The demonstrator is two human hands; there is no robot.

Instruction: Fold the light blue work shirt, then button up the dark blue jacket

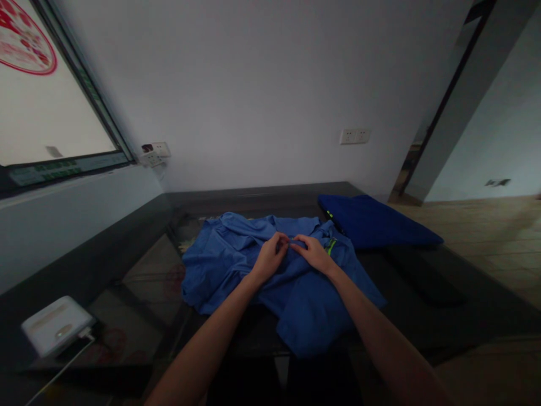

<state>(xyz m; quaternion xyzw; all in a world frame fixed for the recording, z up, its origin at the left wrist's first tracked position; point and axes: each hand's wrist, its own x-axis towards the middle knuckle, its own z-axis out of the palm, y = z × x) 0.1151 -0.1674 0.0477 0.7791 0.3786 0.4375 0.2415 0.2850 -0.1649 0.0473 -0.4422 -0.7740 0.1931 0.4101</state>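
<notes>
A crumpled blue garment (pixel 228 254), which looks like a work shirt or jacket, lies spread across the dark table in front of me. Near its middle, my left hand (pixel 274 255) pinches a bit of the cloth between thumb and fingers. Close beside it on the right, my right hand (pixel 310 251) pinches the same part, the fingertips of both hands nearly meeting. A yellow-green stripe (pixel 331 246) shows on the garment just past my right hand. Whether a button or only fabric is between the fingertips is too small to tell.
A folded darker blue cloth item (pixel 376 221) lies at the right on the table (pixel 253 194). A dark flat object (pixel 425 279) is in front of it. At the left, a white box (pixel 59 326) has a cable (pixel 59 372) plugged in. Wall sockets (pixel 355 136) sit behind.
</notes>
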